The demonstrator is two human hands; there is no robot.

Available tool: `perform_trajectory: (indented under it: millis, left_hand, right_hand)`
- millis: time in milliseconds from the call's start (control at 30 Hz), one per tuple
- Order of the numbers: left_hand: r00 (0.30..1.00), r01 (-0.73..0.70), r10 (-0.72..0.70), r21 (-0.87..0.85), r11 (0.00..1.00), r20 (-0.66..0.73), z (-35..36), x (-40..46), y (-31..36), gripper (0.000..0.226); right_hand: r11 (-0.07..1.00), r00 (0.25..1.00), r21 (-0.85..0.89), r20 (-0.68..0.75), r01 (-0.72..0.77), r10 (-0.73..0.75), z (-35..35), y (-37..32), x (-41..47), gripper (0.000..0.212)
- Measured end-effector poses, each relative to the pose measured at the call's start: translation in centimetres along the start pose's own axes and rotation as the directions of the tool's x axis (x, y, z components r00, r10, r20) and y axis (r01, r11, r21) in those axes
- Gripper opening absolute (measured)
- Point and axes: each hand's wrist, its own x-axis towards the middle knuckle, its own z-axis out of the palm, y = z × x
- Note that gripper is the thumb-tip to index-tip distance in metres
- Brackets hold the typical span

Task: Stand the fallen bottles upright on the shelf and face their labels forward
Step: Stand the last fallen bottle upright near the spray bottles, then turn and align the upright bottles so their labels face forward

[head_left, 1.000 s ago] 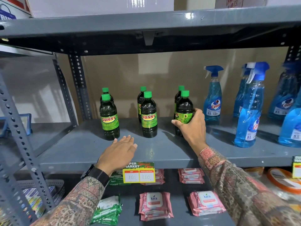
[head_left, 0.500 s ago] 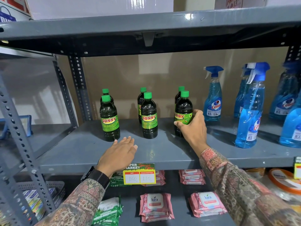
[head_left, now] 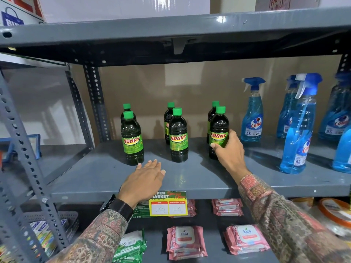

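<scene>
Several dark bottles with green caps and green SUNNY labels stand upright in three front-and-back pairs on the grey shelf (head_left: 199,179). The left front bottle (head_left: 132,139) and the middle front bottle (head_left: 178,137) show their labels to the front. My right hand (head_left: 228,154) grips the lower body of the right front bottle (head_left: 218,130), whose SUNNY label now faces forward. My left hand (head_left: 145,179) rests flat and open on the shelf, just in front of the left and middle bottles, holding nothing. The rear bottles are partly hidden behind the front ones.
Blue Colin spray bottles (head_left: 252,114) stand to the right on the same shelf, the nearest tall one (head_left: 299,133) by the front edge. A price tag (head_left: 168,205) hangs from the shelf lip. Pink kara wipe packs (head_left: 185,242) lie on the shelf below. A perforated upright (head_left: 22,149) stands at left.
My right hand has turned the right front bottle, so its SUNNY label has come round from the side to face forward. My left hand has stayed flat on the shelf.
</scene>
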Motion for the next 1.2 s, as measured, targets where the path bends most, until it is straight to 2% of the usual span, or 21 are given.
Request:
perform_trajectory:
  millis: [133, 233, 300, 400, 500, 600, 667, 733, 800, 833, 900, 967, 1200]
  left_hand:
    - [1.000, -0.016, 0.016, -0.005, 1.000, -0.008, 0.3, 0.3, -0.3, 0.064]
    - [0.999, -0.017, 0.014, -0.062, 0.998, -0.052, 0.5, 0.4, -0.4, 0.063]
    - [0.996, -0.028, 0.015, -0.151, 0.988, -0.086, 0.2, 0.0, -0.8, 0.062]
    - [0.988, 0.004, -0.055, -0.332, 0.943, -0.143, -1.1, -0.8, -2.3, 0.061]
    - [0.968, 0.009, -0.130, -0.486, 0.874, -0.215, -2.8, -1.8, -5.3, 0.054]
    - [0.916, 0.055, -0.289, -0.624, 0.780, -0.280, -4.5, -2.0, -9.1, 0.035]
    - [0.891, 0.066, -0.366, -0.721, 0.690, -0.270, -5.5, -1.1, -10.8, 0.024]
    - [0.904, 0.023, -0.357, -0.807, 0.591, -0.236, -6.4, 0.3, -11.5, 0.031]
    - [0.944, -0.043, -0.265, -0.871, 0.490, -0.196, -7.0, 1.4, -11.4, 0.050]
    - [0.960, -0.069, -0.210, -0.887, 0.456, -0.183, -7.2, 1.8, -11.4, 0.057]
    - [0.978, -0.091, -0.131, -0.901, 0.425, -0.160, -7.3, 2.3, -11.2, 0.066]
    - [0.980, -0.110, -0.106, -0.906, 0.409, -0.167, -6.9, 2.5, -11.2, 0.067]
    - [0.970, -0.174, -0.092, -0.905, 0.388, -0.225, -6.1, 2.0, -11.1, 0.062]
  right_hand:
    - [1.000, 1.000, 0.009, -0.017, -0.019, 0.019, 0.1, -0.2, -0.1, 0.060]
    - [0.999, 0.996, -0.017, -0.077, -0.034, 0.033, -0.3, -0.7, -0.4, 0.083]
    - [1.000, 0.987, -0.027, -0.163, -0.008, 0.004, -0.6, -1.3, -0.7, 0.085]
    - [0.988, 0.934, -0.028, -0.323, 0.154, -0.155, -0.8, -2.5, -1.3, 0.057]
    - [0.933, 0.870, -0.014, -0.355, 0.361, -0.342, 0.7, -4.9, -2.6, 0.025]
    - [0.853, 0.838, 0.036, -0.214, 0.520, -0.502, 4.4, -8.7, -4.8, 0.007]
    - [0.855, 0.860, 0.096, -0.013, 0.509, -0.511, 7.5, -11.4, -6.0, 0.016]
    - [0.920, 0.886, 0.156, 0.251, 0.360, -0.389, 10.5, -13.4, -6.3, 0.048]
    - [0.972, 0.858, 0.194, 0.468, 0.132, -0.210, 12.8, -14.7, -6.0, 0.083]
    - [0.974, 0.834, 0.223, 0.531, 0.032, -0.149, 13.8, -15.1, -5.7, 0.092]
    - [0.963, 0.816, 0.256, 0.573, -0.083, -0.082, 15.4, -15.2, -5.0, 0.095]
    - [0.962, 0.809, 0.242, 0.586, -0.123, -0.044, 16.4, -14.9, -4.7, 0.093]
    - [0.971, 0.840, 0.223, 0.540, -0.081, -0.054, 17.2, -14.8, -5.6, 0.084]
